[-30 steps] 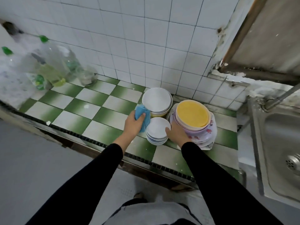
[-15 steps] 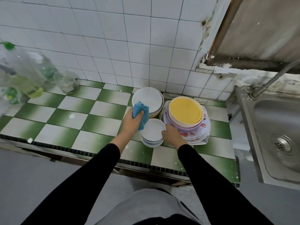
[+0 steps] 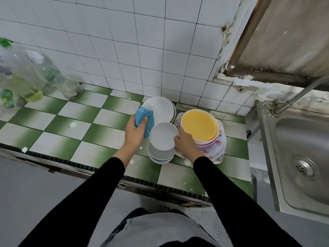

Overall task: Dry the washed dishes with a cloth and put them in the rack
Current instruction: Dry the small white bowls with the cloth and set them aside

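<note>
Presently in hand: one small white round bowl (image 3: 163,136), held tilted just above a short stack of matching white bowls (image 3: 160,156) at the near middle of the green-and-white checked tile counter (image 3: 58,143).

- Right hand (image 3: 186,145): grips the bowl at its right rim, thumb over the edge, other fingers hidden beneath.
- Left hand (image 3: 134,132): fingers curled round a bunched blue cloth (image 3: 144,118), just left of the bowl (touching its rim or only beside it, cannot be told).
- Far of these: a stack of larger white bowls (image 3: 160,108).
- Right of these: a yellow-lined bowl (image 3: 199,125) nested atop lilac bowls and flowered plates (image 3: 218,148).
- Further right: a stainless steel sink (image 3: 293,157).
- Far left: clear plastic bottles (image 3: 26,77), blurred.
- Rack: not in view.

Step, as judged: the start of drying this one bowl, with the task seemingly early, since full stacks stand waiting. The next move calls for bringing the cloth into the bowl's hollow and wiping inside and out while the right hand turns it. After that comes carrying it to the rack, wherever that stands.
</note>
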Motion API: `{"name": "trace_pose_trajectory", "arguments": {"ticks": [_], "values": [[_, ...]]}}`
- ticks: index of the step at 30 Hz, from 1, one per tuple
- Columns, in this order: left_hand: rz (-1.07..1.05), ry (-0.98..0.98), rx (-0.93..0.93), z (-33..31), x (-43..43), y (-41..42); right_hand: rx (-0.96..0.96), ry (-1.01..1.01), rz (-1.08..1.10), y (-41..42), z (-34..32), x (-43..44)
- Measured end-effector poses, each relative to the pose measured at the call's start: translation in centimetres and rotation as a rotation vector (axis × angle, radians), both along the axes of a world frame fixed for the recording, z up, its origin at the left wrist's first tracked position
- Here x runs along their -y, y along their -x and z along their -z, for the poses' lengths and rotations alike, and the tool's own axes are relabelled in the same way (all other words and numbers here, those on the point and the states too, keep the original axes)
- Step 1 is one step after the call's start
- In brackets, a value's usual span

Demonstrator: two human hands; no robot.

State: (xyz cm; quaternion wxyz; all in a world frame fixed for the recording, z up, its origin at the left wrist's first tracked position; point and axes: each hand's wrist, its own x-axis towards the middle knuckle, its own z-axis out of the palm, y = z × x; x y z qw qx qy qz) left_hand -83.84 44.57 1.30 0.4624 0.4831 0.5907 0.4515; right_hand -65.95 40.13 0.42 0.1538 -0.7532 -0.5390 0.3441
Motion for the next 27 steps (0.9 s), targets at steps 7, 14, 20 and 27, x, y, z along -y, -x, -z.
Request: {"name": "trace_pose_trajectory", "arguments": {"ticks": [7, 14, 20, 27], "values": [[-0.017, -0.018, 0.024, -0.1, -0.6, -0.3, -0.041, -0.105, 0.046, -0.7, -1.6, -0.7], [0.05, -0.015, -0.013, 0.1, -2.1, 0.2, -0.083, -0.149, 0.109, 0.2, -1.4, -0.5], [0.11, -0.026, 0.016, 0.0, -2.9, 0.8, -0.077, -0.173, 0.142, 0.7, -0.9, -0.4], [0.153, -0.02, 0.01, -0.1, -3.5, 0.7, -0.11, -0.217, 0.193, 1.4, -0.4, 0.2]]}}
